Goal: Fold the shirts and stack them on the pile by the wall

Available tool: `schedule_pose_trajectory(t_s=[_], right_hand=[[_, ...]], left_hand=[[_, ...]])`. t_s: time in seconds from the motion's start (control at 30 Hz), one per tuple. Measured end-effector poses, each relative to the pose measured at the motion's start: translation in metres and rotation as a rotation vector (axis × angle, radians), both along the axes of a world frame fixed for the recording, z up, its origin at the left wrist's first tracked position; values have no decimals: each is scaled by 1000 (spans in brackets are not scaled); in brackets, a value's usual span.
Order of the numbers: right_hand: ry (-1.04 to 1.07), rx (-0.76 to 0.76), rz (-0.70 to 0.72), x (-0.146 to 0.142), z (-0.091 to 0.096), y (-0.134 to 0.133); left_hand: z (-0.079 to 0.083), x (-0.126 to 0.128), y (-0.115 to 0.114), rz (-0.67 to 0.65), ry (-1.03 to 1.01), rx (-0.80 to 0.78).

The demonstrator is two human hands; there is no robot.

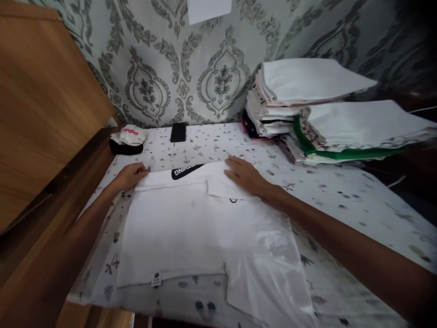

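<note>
A white garment (177, 228) lies flat on the patterned table cover (341, 196), partly inside or under a clear plastic bag (269, 269). A black printed label (186, 171) shows at its far edge. My left hand (131, 175) pinches the garment's far left corner, fingers closed on the fabric. My right hand (244, 175) lies flat with fingers stretched out on a folded flap at the far right of the garment.
Two stacks of folded white cloths (307, 91), one with green trim (341, 152), stand at the back right. A black phone (178, 132) and a small bundle on a dark object (128, 139) lie by the wall. A wooden cabinet (41, 100) borders the left.
</note>
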State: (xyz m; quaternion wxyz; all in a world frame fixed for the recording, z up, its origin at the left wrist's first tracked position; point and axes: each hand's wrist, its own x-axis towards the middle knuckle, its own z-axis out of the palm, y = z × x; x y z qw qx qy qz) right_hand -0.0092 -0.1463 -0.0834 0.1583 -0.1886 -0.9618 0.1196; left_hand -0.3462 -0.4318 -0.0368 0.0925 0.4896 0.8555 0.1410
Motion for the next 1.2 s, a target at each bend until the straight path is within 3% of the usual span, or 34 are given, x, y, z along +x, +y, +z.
schedule_pose_trajectory(t_s=[0.2,0.27,0.4,0.47,0.57,0.67,0.83,0.9,0.97,1.0,1.07,1.13,1.2], right_hand=[[-1,68,3,0,-19,4],[-13,75,-16,-1,-20,3],[-41,79,-42,-2,-19,1],[-47,79,-45,-1,-18,1],[-69,85,-44,-1,-8,-4],[-50,90,26,-17,11,-35],[-9,-1,374,-98,41,-140],[2,-29,390,-135,48,-171],[3,-110,307,-162,53,-184],[2,-164,255,-172,54,-185],[5,-259,182,-184,57,-178],[31,-298,185,-187,58,-168],[80,-296,232,-184,56,-162]], left_hand=[[14,7,-9,62,149,141],[18,21,-19,-46,172,160],[19,51,-39,-325,293,-4],[19,58,-46,-312,418,-61],[20,62,-54,-208,519,-22],[19,67,-56,-102,525,74],[15,79,-52,55,425,163],[13,83,-53,121,340,222],[8,88,-58,163,204,281],[5,92,-61,135,139,296],[-3,99,-64,-64,60,280],[-12,103,-60,-317,67,215],[-19,101,-49,-428,105,144]])
